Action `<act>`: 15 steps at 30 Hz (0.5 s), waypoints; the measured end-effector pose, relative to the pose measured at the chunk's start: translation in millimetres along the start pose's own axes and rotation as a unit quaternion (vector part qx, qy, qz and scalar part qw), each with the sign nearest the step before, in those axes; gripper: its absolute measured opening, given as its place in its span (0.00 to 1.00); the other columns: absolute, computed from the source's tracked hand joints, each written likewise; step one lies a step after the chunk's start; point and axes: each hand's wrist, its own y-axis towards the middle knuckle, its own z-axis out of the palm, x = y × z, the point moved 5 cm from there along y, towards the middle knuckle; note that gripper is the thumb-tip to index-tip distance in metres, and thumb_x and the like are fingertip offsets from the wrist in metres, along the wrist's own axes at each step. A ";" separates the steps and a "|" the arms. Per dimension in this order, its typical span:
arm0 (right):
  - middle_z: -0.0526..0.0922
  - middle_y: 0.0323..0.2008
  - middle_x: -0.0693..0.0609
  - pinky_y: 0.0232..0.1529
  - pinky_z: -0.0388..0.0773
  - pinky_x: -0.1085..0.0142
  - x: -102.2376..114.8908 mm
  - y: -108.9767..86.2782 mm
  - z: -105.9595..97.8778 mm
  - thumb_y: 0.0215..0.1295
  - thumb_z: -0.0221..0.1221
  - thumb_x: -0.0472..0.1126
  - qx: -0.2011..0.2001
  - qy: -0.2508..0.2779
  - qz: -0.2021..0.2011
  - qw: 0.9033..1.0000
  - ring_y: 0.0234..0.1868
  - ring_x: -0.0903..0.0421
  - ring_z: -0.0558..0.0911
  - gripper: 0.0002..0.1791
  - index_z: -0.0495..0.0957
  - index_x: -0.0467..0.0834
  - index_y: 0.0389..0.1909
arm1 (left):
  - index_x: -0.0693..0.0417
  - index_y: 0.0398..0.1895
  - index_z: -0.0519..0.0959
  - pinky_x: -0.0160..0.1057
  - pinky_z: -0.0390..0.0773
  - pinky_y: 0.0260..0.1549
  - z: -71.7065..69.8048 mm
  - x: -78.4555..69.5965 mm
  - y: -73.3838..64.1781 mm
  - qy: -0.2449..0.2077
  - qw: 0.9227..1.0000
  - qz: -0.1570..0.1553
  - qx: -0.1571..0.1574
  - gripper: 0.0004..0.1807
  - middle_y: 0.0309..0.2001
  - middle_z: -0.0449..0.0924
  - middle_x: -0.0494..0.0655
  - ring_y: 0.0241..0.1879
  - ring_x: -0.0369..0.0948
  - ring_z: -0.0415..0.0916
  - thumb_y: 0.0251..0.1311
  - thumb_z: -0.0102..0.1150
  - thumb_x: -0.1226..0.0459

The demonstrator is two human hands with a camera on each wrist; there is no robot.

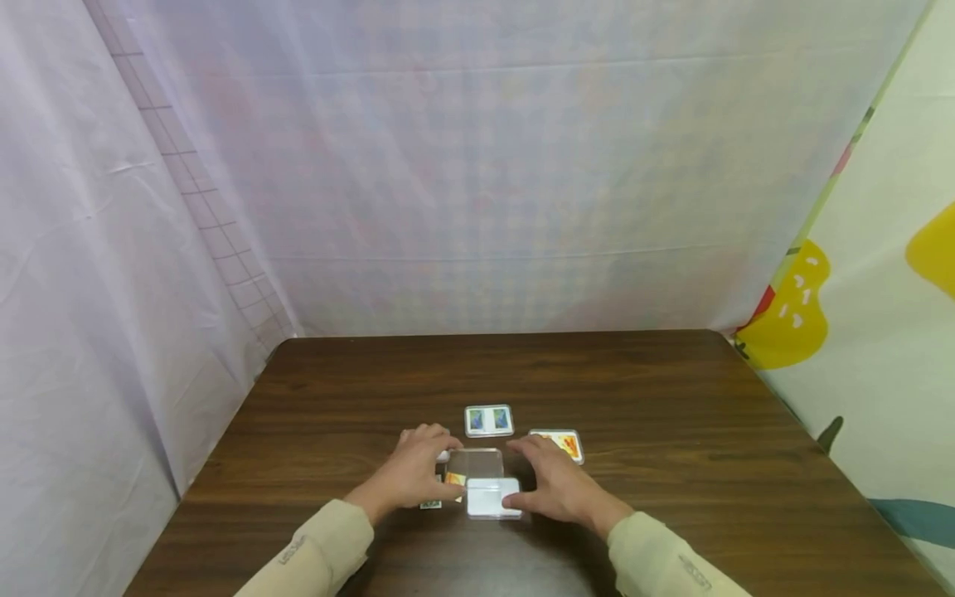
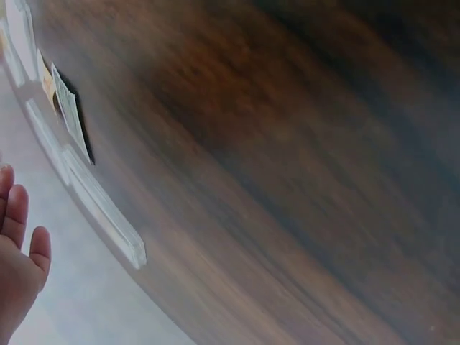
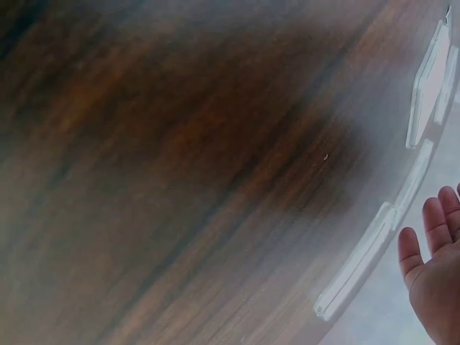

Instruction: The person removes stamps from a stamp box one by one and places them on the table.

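Note:
In the head view a clear plastic lid (image 1: 477, 461) and a shallow white-backed case (image 1: 492, 499) lie between the two hands. My left hand (image 1: 406, 471) is at the left side of the lid, its thumb and fingers spread apart. Beside its thumb a small orange-and-white stamp-like paper (image 1: 455, 480) shows, and a small green-patterned paper (image 1: 430, 503) lies partly under the hand. My right hand (image 1: 559, 482) is at the right, its thumb overlapping the white case and its fingers extended beyond the lid's right side. Both wrist views show loosely extended fingers.
Farther back lies a clear case with two blue-green stamp-like pictures (image 1: 489, 420). Another case with an orange picture (image 1: 569, 445) sits behind the right hand, partly covered by it. A dark wooden table (image 1: 634, 390) carries everything, with white curtains (image 1: 477, 166) behind.

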 end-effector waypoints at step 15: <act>0.77 0.56 0.45 0.59 0.71 0.46 3.5 1.0 2.1 0.49 0.74 0.55 0.026 0.000 -0.011 1.000 0.58 0.44 0.75 0.40 0.75 0.40 0.61 | 0.49 0.49 0.82 0.48 0.68 0.53 12.5 -14.3 4.5 0.020 1.000 0.021 0.007 0.30 0.44 0.77 0.40 0.48 0.40 0.71 0.42 0.74 0.46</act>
